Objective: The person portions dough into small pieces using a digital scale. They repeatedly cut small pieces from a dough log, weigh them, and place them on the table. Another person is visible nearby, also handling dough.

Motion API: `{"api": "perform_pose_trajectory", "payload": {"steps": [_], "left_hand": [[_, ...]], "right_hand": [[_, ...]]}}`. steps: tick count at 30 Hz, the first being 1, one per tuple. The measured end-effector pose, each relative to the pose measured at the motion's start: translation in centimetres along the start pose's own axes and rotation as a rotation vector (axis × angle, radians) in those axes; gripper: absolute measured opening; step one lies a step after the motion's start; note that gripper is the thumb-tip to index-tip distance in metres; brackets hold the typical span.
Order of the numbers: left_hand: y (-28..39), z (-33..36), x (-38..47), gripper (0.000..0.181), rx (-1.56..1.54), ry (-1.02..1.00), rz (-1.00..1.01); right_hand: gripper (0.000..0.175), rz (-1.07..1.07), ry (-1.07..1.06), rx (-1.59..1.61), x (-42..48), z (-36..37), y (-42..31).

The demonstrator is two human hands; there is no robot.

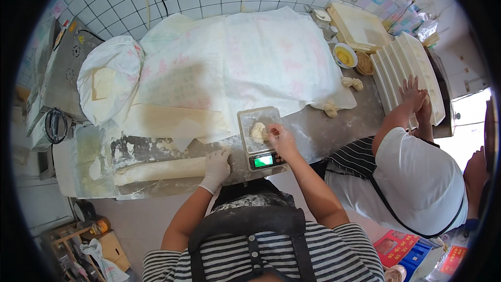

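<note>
A long roll of dough (pixel 164 170) lies along the near edge of the floured metal worktable. My left hand (pixel 217 167), in a pale glove, rests on the roll's right end; its fingers curl over it. Just to the right stands a digital kitchen scale (pixel 258 115) with a lit green display. On its pan sits a lump of dough (pixel 258 133). My right hand (pixel 282 140) touches the right side of that lump, fingertips bent together; whether it pinches some dough is hard to tell. A flat folded sheet, dough or cloth (pixel 180 119), lies behind the roll.
White cloths (pixel 250 55) cover the table's back. Dough pieces (pixel 330 108) lie near their right corner, by a bowl of yellow liquid (pixel 345 55). At right, a co-worker in a white shirt (pixel 419 176) works over cream plastic trays (pixel 395 70). A metal machine (pixel 70 58) stands left.
</note>
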State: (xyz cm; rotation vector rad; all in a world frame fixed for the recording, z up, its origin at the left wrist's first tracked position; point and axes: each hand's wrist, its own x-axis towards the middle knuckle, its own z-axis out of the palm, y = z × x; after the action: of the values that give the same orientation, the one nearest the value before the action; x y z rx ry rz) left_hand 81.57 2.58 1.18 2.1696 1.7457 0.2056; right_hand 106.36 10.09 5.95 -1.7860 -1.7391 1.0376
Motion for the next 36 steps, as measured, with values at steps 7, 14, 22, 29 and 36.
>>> {"api": "perform_pose_trajectory", "payload": {"steps": [7, 14, 22, 29, 36], "left_hand": [[2.7, -1.8, 2.6, 0.049, -0.235, -0.013, 0.103], [3.1, -4.3, 2.5, 0.083, -0.115, -0.067, 0.174], [-1.5, -3.9, -1.8, 0.055, 0.127, 0.031, 0.146], [-2.0, -3.7, -1.4, 0.032, -0.244, 0.19, 0.31], [0.0, -2.2, -2.0, 0.038, -0.182, 0.158, 0.066]], "right_hand": [[0.031, -0.06, 0.118, -0.103, 0.1, 1.8, 0.4], [0.029, 0.218, 0.492, 0.201, 0.6, -3.1, 4.8], [0.053, 0.212, 0.115, 0.38, -3.0, -0.5, 3.7], [0.09, -0.093, -0.563, 0.119, -3.3, 10.7, -4.9], [0.07, -0.039, -0.48, 0.098, -3.2, 11.9, -4.1]]}}
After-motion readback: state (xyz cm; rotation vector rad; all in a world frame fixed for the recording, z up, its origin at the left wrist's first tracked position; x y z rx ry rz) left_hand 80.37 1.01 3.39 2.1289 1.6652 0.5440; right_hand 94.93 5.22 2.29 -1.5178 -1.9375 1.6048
